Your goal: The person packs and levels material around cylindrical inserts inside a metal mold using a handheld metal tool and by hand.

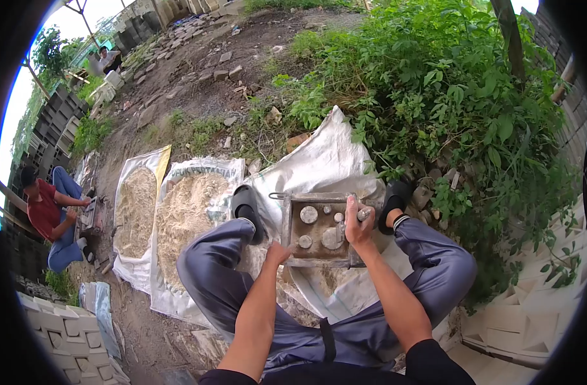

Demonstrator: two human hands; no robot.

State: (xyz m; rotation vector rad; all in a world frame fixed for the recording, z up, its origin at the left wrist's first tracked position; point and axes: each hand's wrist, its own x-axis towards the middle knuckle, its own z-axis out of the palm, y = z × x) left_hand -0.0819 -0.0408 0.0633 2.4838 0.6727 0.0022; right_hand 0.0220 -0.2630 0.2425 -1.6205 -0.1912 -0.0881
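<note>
Between my legs lies a square box mould (319, 262) with a brown floor and several grey round blocks inside. A large disc (308, 214) sits at its upper left, another round block (332, 238) at the lower right and a small one (305, 242) at the lower left. My left hand (279, 252) is closed at the mould's left edge, its fingers partly hidden. Over the mould's right side, my right hand (359, 221) is wrapped round a grey rounded piece (365, 214); most of that piece is covered by the hand.
White sacks (319, 160) spread beneath and beyond the mould. Pale sandy material (187, 205) covers the sacks on the left. A person in a red shirt (44, 208) works farther left. Green plants (422, 96) grow at upper right; pale patterned blocks (524, 321) stand at lower right.
</note>
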